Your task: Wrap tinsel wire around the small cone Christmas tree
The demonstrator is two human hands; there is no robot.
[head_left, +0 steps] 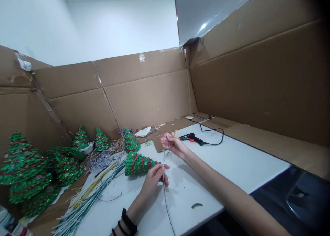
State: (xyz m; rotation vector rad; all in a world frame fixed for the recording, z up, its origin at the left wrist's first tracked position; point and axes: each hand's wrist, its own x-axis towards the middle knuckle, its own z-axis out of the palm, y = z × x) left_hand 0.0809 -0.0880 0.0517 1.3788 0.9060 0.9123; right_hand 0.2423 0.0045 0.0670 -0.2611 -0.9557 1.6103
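Observation:
My left hand [156, 177], with black bands at the wrist, pinches a thin grey-green wire [165, 191] between thumb and fingers above the white board. Higher up, my right hand [171, 143] grips the same wire near its upper end. The wire runs down past my left hand to the bottom of the view. Just behind my left hand a green tinsel tree [138, 164] with red trim lies on its side. A smaller green tree [131, 141] stands behind it. A black and orange glue gun [192, 138] lies beyond my right hand.
More green trees [22, 167] stand at the left. Bundled green strips [90, 198] and yellow strips [96, 184] lie beside tangled clear wire [108, 155]. A dark green scrap [197, 205] is near the front edge of the white board [232, 163]. Cardboard walls [149, 95] surround the table.

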